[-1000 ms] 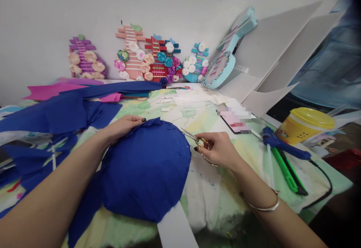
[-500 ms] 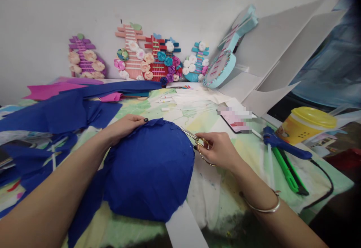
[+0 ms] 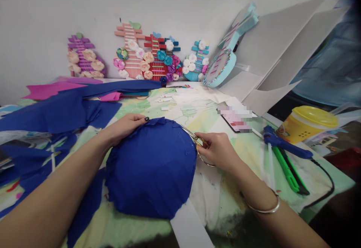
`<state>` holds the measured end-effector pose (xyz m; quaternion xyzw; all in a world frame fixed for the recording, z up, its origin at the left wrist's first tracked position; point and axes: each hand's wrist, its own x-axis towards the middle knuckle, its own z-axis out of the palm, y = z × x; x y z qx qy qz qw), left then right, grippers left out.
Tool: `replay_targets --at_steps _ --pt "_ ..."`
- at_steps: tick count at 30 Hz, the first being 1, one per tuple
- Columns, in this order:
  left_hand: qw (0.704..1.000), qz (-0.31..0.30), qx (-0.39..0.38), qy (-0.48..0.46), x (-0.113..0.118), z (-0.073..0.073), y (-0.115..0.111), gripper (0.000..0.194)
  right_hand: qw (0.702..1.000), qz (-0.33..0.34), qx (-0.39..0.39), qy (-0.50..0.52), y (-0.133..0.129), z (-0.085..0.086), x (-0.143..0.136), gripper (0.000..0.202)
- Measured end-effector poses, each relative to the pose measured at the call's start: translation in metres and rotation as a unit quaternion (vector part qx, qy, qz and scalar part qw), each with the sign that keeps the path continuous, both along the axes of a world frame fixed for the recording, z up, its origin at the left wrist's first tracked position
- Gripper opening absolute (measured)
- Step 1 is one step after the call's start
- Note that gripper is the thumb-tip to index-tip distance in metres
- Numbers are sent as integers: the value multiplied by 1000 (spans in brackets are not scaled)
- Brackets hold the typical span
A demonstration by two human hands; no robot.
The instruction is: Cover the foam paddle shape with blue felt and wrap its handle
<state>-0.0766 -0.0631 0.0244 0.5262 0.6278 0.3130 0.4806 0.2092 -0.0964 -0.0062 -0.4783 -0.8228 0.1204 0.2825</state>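
A rounded board covered in blue crepe paper (image 3: 152,169) lies before me, with a white strip (image 3: 191,225) sticking out at its lower right. My left hand (image 3: 128,127) grips the paper's upper left edge, thumb on top and fingers underneath, mostly hidden. Gold-handled scissors (image 3: 203,146) are in my right hand (image 3: 217,148), fingers through the loops. Their blades lie along the upper right edge of the blue paper. Below my left forearm hangs a loose piece of blue paper (image 3: 87,210).
Blue paper sheets (image 3: 56,112) and scraps spread on the left. To the right are a phone (image 3: 232,120), a blue glue gun (image 3: 287,146), a green utility knife (image 3: 286,171) and a yellow tub (image 3: 307,125). Flower-decorated instrument shapes (image 3: 129,52) lean on the wall.
The blue-covered board has turned slightly and shifted a little right, its white strip moving right too. The scissors have moved slightly and their blades look closer together.
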Motion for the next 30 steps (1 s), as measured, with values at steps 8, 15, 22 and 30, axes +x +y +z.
replay_targets --at_steps 8,15,22,30 --pt "1000 -17 1 14 -3 -2 1 30 1000 -5 -8 -22 3 -4 1 17" --pt "999 -42 9 24 -7 -1 0 34 1000 -3 10 -28 5 -6 5 26" --pt "999 -32 4 32 -11 -1 2 36 998 11 51 -20 6 -8 11 27" --pt "999 -30 23 36 -9 2 0 35 997 -7 54 -48 3 -4 11 30"
